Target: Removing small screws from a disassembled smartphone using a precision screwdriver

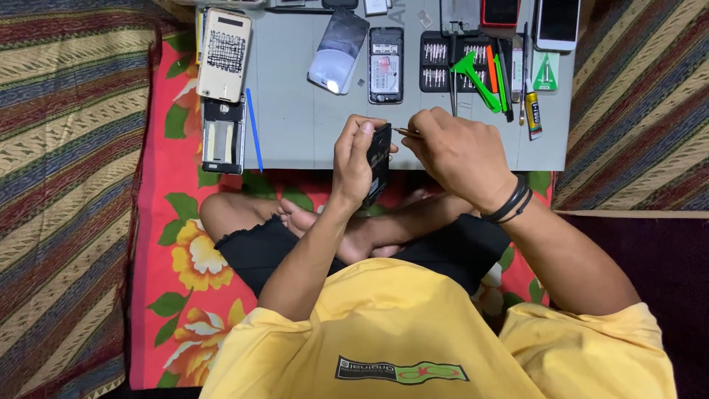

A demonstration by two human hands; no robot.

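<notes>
My left hand (354, 159) grips a black opened phone body (379, 162), held on edge above my crossed legs at the near edge of a grey work mat (295, 125). My right hand (454, 151) is closed around a thin screwdriver (406, 133) whose tip points left at the top of the phone body. Black bands circle my right wrist.
On the mat lie a beige phone back cover (225, 53), a phone frame (223, 137), a blue pry stick (253, 127), a grey cover (338, 50), an open black phone (386, 65), a bit set (443, 63), green tools (476, 77), a small tube (532, 116). Patterned blankets surround.
</notes>
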